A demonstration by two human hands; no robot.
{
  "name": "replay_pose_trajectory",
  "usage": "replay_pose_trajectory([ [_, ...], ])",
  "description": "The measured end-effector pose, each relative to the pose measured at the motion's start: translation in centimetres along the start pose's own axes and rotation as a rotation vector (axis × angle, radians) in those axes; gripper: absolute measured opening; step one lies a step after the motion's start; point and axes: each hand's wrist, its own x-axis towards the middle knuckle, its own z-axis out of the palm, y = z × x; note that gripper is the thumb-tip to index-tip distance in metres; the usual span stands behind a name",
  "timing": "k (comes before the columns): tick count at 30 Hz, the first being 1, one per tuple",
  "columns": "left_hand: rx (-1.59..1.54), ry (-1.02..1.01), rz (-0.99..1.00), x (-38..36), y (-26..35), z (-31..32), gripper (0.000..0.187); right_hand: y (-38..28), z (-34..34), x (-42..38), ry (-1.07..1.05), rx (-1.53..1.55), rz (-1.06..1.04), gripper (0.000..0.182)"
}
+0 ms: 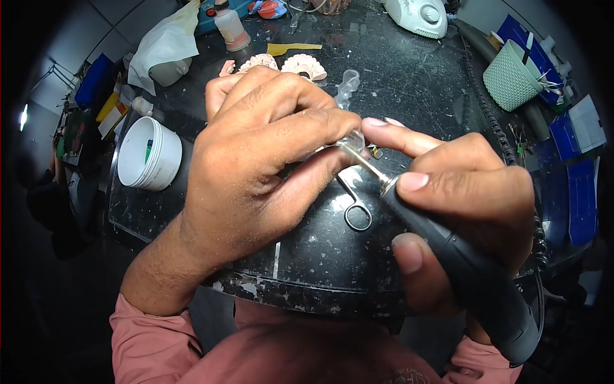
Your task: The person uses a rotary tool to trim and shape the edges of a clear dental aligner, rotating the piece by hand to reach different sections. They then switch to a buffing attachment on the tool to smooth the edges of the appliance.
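My left hand [256, 153] pinches a small clear plastic piece [352, 142] between thumb and index finger. Wrapped round a black rotary handpiece [460, 256] is my right hand [473, 198], its index finger reaching up beside the clear piece. The handpiece's thin metal bit [368, 163] points up and left, its tip at the clear piece. Part of a pair of scissors, with one metal finger loop [358, 217] showing, lies on the black table below; the rest is hidden by my hands. Behind them lies another clear, tooth-shaped strip [347, 88].
Dental models [304, 66] and a yellow strip [294, 48] lie behind my hands. A white tub [150, 153] stands left, a bottle [231, 29] at the back. On the right are a green basket [511, 75], a coiled cord [495, 125] and a white device [419, 16].
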Motion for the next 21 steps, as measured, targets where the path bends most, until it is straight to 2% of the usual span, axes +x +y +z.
replay_pose_trajectory([
  [5,-0.03,-0.004,-0.002,0.1,0.0,-0.1,0.024,0.2,0.1,0.0,0.034,0.016,-0.029,0.037],
  [8,-0.05,-0.025,-0.012,0.0,-0.2,0.0,0.024,-0.1,-0.1,0.1,-0.046,-0.019,0.006,0.037],
  [10,-0.111,-0.013,-0.014,0.0,-0.3,0.1,0.023,0.5,0.5,-0.1,0.072,-0.017,-0.069,0.037],
  [14,-0.149,-0.009,-0.037,-0.1,-0.3,0.3,0.023,0.2,0.3,-0.1,0.041,-0.057,-0.075,0.038],
  [16,-0.161,-0.015,-0.044,-0.2,-0.2,0.4,0.022,-0.5,0.4,-0.2,0.123,0.027,0.065,0.026],
  [19,-0.172,-0.008,-0.048,-0.1,-0.3,0.3,0.022,-0.7,0.5,-0.3,0.106,0.022,0.097,0.028],
  [20,-0.173,-0.009,-0.048,-0.1,-0.2,0.4,0.022,-0.2,0.5,0.2,0.047,-0.155,-0.045,0.035],
  [21,-0.175,-0.01,-0.056,-0.1,-0.1,0.4,0.021,-0.2,0.3,0.2,0.047,-0.154,-0.044,0.035],
])
